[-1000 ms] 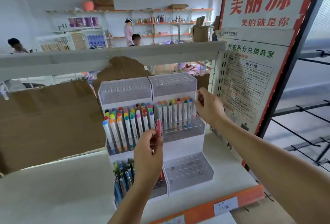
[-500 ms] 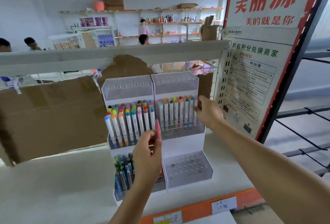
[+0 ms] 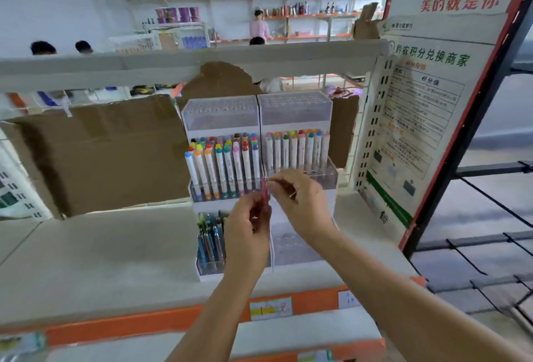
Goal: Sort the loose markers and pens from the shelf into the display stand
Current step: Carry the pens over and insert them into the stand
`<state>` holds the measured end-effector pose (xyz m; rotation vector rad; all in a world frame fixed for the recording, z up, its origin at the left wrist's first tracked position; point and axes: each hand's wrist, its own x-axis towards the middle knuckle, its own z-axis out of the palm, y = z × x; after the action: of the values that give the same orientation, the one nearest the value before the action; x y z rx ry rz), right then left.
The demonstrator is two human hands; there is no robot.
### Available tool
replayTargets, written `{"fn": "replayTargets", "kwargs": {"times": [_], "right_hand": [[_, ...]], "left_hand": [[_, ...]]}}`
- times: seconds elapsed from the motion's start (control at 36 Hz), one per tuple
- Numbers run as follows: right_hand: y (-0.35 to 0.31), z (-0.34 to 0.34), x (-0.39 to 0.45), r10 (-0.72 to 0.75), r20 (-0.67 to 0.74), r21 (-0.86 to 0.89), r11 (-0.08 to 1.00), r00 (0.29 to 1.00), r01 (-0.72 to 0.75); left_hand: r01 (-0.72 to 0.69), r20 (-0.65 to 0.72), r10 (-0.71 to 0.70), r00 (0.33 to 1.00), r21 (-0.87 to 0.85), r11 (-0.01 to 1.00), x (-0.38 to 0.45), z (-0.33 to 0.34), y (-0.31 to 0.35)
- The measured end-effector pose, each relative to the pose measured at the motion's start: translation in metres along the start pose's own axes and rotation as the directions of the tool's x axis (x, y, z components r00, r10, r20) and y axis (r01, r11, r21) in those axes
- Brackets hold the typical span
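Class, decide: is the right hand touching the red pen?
Touching. The head view shows the right hand pinching the red pen's upper end, while the left hand grips it below.

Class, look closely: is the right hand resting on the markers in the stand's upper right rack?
No: the right hand is below that rack, meeting the left hand at the red pen.

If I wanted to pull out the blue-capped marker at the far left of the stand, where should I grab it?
Pinch the blue-capped marker on its white barrel just under the cap, coming from the left and front. It leans out at the end of the front row of the display stand, so that side is free; its neighbours crowd the right, and its bottom sits in the tray.
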<state>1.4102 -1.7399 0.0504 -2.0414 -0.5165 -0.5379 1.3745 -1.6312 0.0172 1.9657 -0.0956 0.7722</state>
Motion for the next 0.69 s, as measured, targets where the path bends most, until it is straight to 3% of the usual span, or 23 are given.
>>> {"fn": "replayTargets", "kwargs": {"times": [0.17, 0.31, 0.5, 0.69], "right_hand": [[-0.004, 0.020, -0.033, 0.120, -0.052, 0.096, 0.989, 0.991, -0.115], [-0.006, 0.029, -0.044, 0.195, -0.125, 0.225, 0.960, 0.973, -0.164], [-0.005, 0.056, -0.047, 0.106, -0.112, 0.070, 0.993, 0.988, -0.099], [-0.009, 0.084, -0.047, 0.075, -0.018, -0.055, 0.996, 0.997, -0.076]], "left_hand": [[0.062, 0.007, -0.061, 0.998, -0.138, 0.988, -0.022, -0.002, -0.011], [0.014, -0.043, -0.016, 0.999, -0.034, 0.999, -0.031, -0.021, -0.022], [0.122, -0.149, -0.109, 0.983, 0.085, 0.989, -0.027, -0.080, -0.064], [0.277, -0.063, -0.270, 0.961, 0.216, 0.936, -0.021, -0.115, -0.095]]}}
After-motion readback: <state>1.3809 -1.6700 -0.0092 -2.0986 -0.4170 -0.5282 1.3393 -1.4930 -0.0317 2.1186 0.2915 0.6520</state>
